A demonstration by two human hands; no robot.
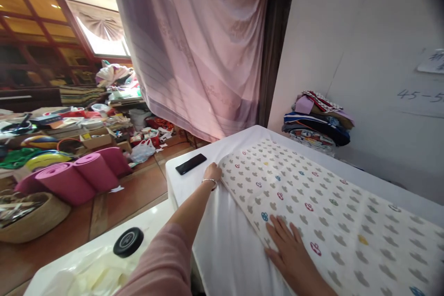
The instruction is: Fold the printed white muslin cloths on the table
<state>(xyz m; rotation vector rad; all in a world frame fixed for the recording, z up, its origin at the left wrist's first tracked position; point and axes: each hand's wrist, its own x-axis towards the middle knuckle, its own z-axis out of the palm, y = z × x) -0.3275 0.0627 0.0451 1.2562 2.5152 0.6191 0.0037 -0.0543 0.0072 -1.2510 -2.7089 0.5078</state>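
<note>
A cream cloth [298, 185] printed with grey, red, blue and yellow mouse-head shapes lies spread over a white-covered table [222, 226]. My left hand [212, 174], with a bracelet at the wrist, is closed at the cloth's far left corner and appears to pinch its edge. Flat on the cloth's near edge rests my right hand [289, 245], fingers spread and holding nothing. Just left of my left hand, a black phone [191, 164] lies on the white cover.
Pink curtains [197, 46] hang beyond the table. Folded clothes [317, 120] are stacked near the right wall. A second white surface at lower left bears a black round lid [128, 242] and a plastic bag [93, 275]. Rolled pink mats [83, 173] and clutter cover the floor at left.
</note>
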